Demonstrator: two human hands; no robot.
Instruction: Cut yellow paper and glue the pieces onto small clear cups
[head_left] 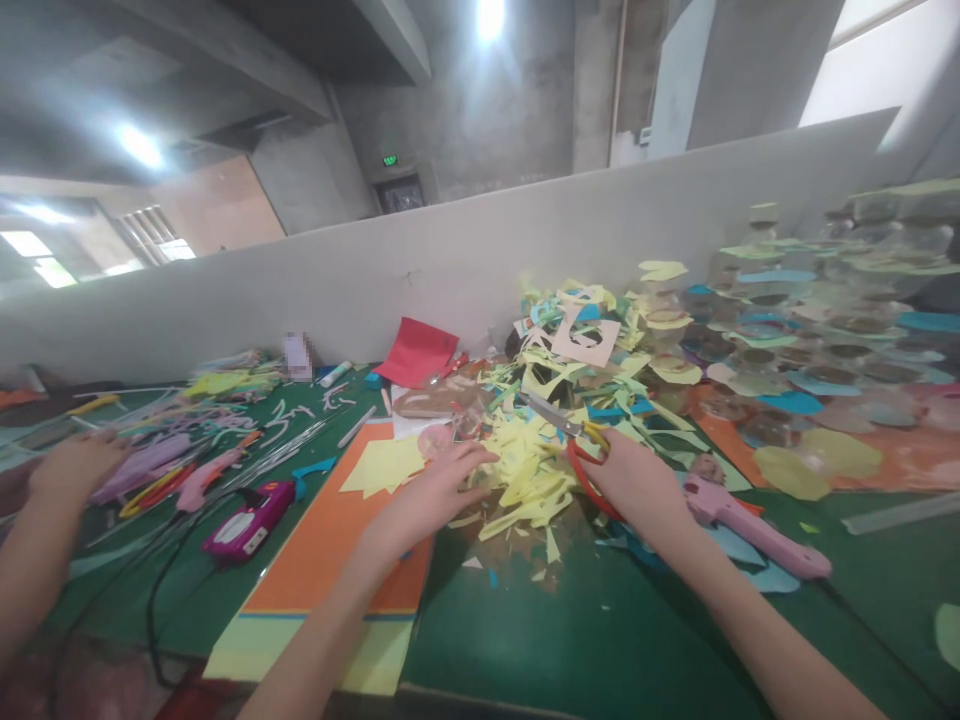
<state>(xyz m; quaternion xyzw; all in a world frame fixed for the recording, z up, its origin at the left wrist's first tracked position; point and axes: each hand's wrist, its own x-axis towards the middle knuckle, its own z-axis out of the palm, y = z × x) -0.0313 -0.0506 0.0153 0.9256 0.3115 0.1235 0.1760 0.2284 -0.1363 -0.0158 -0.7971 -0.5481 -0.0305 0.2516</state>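
Observation:
My right hand (634,478) is closed around the handles of a pair of scissors (555,413), red and yellow at the grips, with blades pointing up and left. My left hand (431,492) is open, its fingers stretched out at the left side of a heap of yellow paper scraps (529,455); no held object shows in it. Just above that hand lies a yellow star-like paper piece (382,465), on a stack of orange paper sheets (330,545). A pink glue gun (772,535) rests beside my right wrist.
A taller pile of paper offcuts (585,335) leans near the partition (360,285). Clear cups with paper pieces (787,330) are stacked at right. At left are a co-worker's hand (79,465), another glue gun (214,475), a purple power strip (251,522) and black cords.

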